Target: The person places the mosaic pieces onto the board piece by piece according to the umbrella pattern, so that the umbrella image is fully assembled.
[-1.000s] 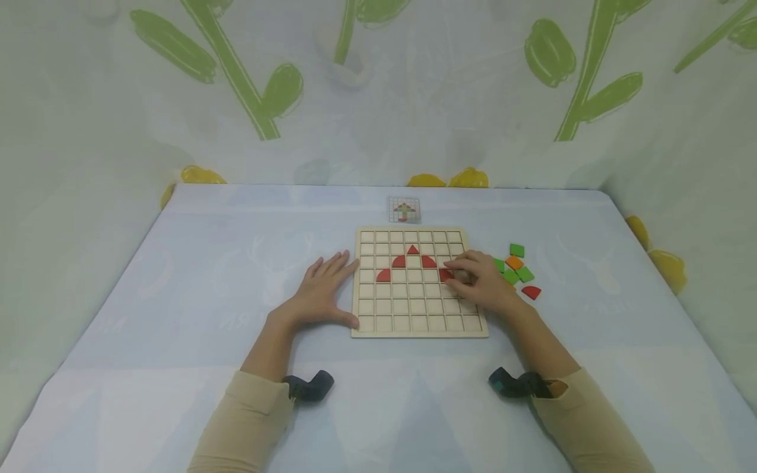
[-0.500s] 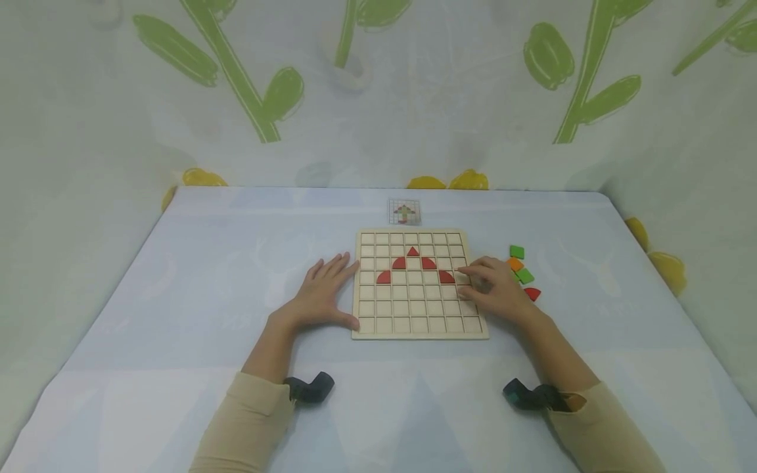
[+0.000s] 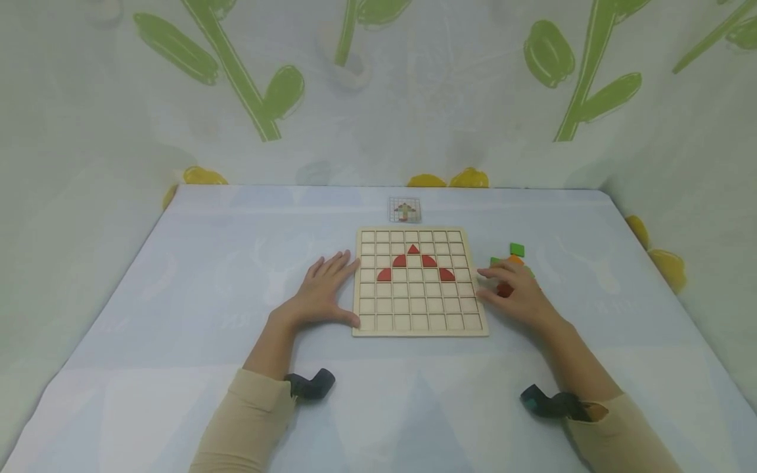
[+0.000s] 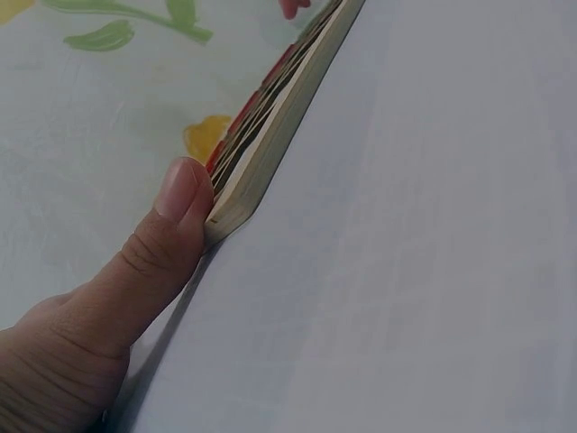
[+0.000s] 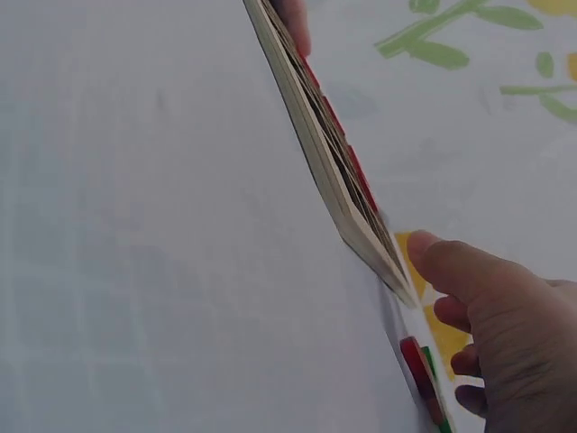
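Observation:
A light wooden grid board (image 3: pixel 418 336) lies flat on the table. Red pieces sit in it: a small triangle (image 3: pixel 412 249) at the top and rounded wedges stepping down on either side, one red wedge (image 3: pixel 447 274) at the right. My left hand (image 3: pixel 322 293) rests spread along the board's left edge, its thumb (image 4: pixel 183 192) against the near corner. Just right of the board, my right hand (image 3: pixel 516 292) hovers over loose pieces, thumb and index finger apart with nothing between them. Below it a loose red piece (image 5: pixel 416 365) shows; the hand partly hides the pile.
A small pattern card (image 3: pixel 405 210) with a coloured grid picture lies behind the board. Among the loose pieces are a green square (image 3: pixel 517 249) and an orange piece (image 3: pixel 516 260). A printed cloth backdrop (image 3: pixel 426 98) rises behind the table.
My right hand has let go of the red wedge at the board's right side and moved right, off the board, over the loose pieces. My left hand has stayed in place.

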The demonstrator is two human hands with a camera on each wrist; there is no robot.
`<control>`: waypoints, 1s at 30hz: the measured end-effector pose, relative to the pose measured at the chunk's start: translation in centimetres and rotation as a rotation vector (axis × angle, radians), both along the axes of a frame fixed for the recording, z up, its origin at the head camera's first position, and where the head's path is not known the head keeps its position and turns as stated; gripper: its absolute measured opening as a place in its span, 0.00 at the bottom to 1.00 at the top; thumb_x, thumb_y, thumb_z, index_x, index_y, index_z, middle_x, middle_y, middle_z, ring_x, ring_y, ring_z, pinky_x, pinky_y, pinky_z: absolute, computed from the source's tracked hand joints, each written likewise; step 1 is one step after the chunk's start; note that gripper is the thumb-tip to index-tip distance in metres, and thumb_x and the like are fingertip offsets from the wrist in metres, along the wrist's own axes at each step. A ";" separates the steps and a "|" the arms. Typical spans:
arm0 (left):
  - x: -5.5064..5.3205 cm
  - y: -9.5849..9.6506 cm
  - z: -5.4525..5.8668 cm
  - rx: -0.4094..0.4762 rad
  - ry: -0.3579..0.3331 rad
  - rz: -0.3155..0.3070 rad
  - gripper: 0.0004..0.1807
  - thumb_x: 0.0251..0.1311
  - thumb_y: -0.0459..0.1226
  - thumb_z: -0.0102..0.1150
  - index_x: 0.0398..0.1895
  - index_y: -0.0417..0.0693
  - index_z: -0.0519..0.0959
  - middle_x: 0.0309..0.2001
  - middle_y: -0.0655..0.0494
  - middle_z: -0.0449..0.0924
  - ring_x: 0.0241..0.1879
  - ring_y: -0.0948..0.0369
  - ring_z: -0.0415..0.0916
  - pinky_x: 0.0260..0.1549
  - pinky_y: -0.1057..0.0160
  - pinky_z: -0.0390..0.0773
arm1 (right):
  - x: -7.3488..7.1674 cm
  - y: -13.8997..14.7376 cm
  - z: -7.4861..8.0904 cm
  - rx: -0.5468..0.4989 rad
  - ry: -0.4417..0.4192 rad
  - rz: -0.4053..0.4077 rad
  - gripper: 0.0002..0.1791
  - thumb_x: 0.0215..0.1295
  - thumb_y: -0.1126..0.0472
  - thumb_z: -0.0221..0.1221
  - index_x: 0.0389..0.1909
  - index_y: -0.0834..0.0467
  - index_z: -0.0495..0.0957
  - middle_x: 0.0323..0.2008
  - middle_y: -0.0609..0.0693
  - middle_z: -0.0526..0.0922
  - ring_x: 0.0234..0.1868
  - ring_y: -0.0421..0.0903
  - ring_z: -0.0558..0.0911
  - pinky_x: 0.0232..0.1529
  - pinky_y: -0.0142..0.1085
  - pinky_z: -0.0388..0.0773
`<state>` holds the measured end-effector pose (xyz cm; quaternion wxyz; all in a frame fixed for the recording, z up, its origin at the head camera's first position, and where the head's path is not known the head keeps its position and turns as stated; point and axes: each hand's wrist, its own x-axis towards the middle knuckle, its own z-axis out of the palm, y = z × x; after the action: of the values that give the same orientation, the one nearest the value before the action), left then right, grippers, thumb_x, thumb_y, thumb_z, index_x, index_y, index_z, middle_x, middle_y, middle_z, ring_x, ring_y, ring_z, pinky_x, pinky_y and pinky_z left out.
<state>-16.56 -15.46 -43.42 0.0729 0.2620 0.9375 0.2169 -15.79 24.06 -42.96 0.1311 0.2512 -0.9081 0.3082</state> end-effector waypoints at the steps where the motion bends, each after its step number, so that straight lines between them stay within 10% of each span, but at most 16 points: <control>1: 0.0 0.0 0.0 0.000 -0.001 0.001 0.66 0.33 0.64 0.71 0.74 0.45 0.50 0.75 0.44 0.41 0.75 0.49 0.36 0.70 0.46 0.34 | 0.1 0.2 0.0 0.011 -0.001 -0.013 0.20 0.48 0.67 0.70 0.45 0.63 0.82 0.38 0.53 0.79 0.34 0.42 0.69 0.35 0.33 0.65; 15: 0.0 0.0 0.2 -0.005 -0.014 0.006 0.66 0.33 0.63 0.71 0.74 0.46 0.50 0.75 0.45 0.40 0.75 0.50 0.35 0.70 0.47 0.32 | 1.0 2.9 -0.2 -0.011 0.077 -0.027 0.20 0.41 0.71 0.72 0.40 0.64 0.83 0.33 0.51 0.79 0.31 0.41 0.69 0.30 0.25 0.66; 25: 0.0 0.1 0.2 -0.005 -0.013 0.011 0.66 0.32 0.63 0.72 0.74 0.46 0.50 0.75 0.45 0.41 0.75 0.50 0.35 0.70 0.47 0.33 | 2.3 4.6 -0.3 0.079 0.002 -0.184 0.20 0.48 0.66 0.70 0.45 0.62 0.81 0.36 0.52 0.78 0.37 0.44 0.73 0.37 0.18 0.66; 30: -0.1 0.1 0.1 -0.003 -0.017 0.015 0.66 0.32 0.63 0.72 0.74 0.46 0.50 0.75 0.45 0.41 0.75 0.50 0.35 0.70 0.47 0.33 | 2.7 5.4 -0.2 0.132 -0.054 -0.282 0.19 0.51 0.62 0.69 0.45 0.63 0.81 0.37 0.54 0.77 0.39 0.49 0.73 0.38 0.35 0.72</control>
<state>-16.63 -15.33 -43.36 0.0799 0.2530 0.9391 0.2183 -13.11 29.42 -43.19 0.1319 0.1211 -0.9558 0.2332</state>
